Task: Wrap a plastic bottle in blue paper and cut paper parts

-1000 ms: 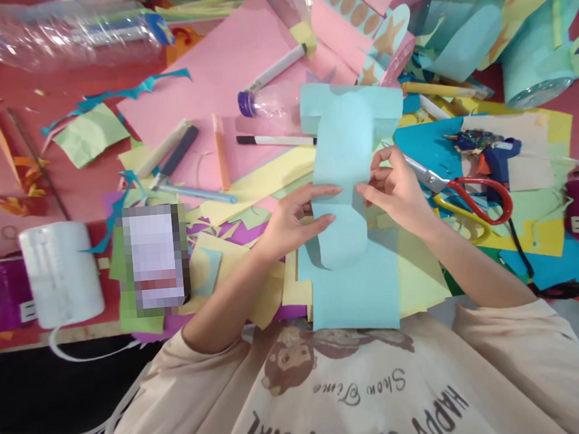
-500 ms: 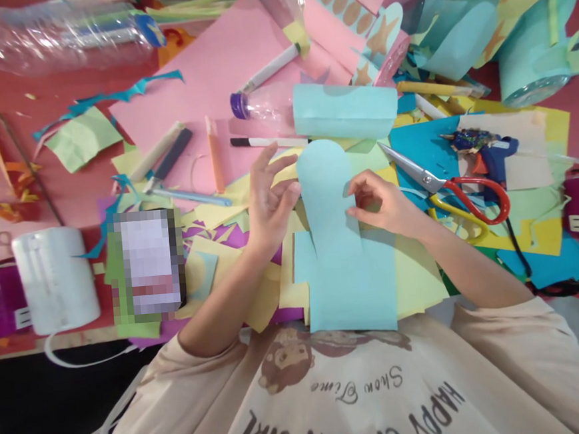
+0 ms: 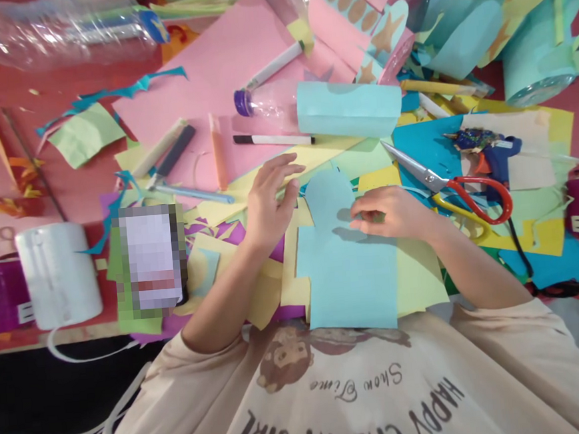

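Observation:
A light blue paper piece with a rounded top (image 3: 329, 197) lies over a wider light blue sheet (image 3: 352, 285) at the table's front edge. My left hand (image 3: 273, 205) hovers left of the rounded part, fingers spread, holding nothing. Over the right side of the paper is my right hand (image 3: 394, 214); its thumb and fingers are apart with nothing visible between them, and it casts a shadow on the paper. Beyond the paper lies a bottle wrapped in light blue paper (image 3: 348, 107) with a purple cap, and a black-capped marker (image 3: 273, 139).
Red-handled scissors (image 3: 481, 198) and a blue glue gun (image 3: 498, 154) lie at the right. A phone (image 3: 152, 258) and a white device (image 3: 61, 275) sit at the left. Pink paper (image 3: 207, 63), scraps and pens cover the back.
The rounded paper piece, upright between my hands before, now lies lower on the sheet. My right hand has moved slightly down and released it; my left hand's fingers have spread.

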A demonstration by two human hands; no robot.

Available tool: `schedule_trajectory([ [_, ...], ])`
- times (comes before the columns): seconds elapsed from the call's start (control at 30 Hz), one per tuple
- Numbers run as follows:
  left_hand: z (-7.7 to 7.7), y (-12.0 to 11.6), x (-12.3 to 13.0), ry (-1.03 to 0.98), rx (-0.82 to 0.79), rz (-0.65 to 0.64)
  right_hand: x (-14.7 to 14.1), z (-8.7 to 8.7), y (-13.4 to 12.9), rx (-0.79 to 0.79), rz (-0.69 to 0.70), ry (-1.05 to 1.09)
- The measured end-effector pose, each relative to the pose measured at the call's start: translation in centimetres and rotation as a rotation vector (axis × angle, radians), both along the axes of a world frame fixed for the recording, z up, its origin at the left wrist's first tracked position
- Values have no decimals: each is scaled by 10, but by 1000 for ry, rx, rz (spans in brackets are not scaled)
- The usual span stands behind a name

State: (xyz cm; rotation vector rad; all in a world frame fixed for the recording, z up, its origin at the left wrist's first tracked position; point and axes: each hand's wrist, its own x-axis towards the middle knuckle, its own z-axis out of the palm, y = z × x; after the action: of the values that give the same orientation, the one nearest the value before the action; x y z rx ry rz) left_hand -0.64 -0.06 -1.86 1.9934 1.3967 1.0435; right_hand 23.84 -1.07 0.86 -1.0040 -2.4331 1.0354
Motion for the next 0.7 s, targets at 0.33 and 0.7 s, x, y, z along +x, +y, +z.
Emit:
schedule_trajectory([
  [0.33,-4,1,1,256,17,-89,-6,-13,-1,322,-50,37],
  [0.7,-7,6,-2,396,-21,-4,-10,-15,-5,272,0,147],
])
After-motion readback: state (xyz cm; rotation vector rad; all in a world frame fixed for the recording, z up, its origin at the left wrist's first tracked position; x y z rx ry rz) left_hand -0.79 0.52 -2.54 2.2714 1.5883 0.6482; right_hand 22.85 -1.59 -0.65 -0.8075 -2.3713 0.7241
